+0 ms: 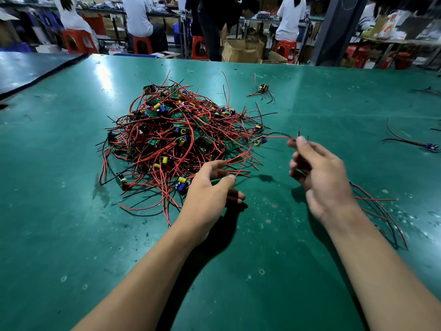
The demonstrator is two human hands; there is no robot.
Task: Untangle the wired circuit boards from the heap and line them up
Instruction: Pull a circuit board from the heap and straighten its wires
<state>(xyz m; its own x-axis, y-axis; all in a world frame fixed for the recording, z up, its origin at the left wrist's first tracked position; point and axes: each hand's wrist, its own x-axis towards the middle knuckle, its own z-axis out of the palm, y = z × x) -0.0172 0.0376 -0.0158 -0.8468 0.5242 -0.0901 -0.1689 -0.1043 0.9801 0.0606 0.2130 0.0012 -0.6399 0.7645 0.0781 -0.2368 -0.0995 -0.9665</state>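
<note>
A heap of small green circuit boards with red and black wires lies on the green table. My right hand pinches the ends of red and black wires of one board, which hangs lifted at the heap's right edge. My left hand hovers at the heap's near right side with loosely curled fingers, touching red wire ends; it holds nothing that I can see. Wires of separated boards stick out from behind my right forearm.
One separate wired board lies beyond the heap. Another board with black wires lies at the far right edge. People sit on red stools behind the table's far edge, among cardboard boxes.
</note>
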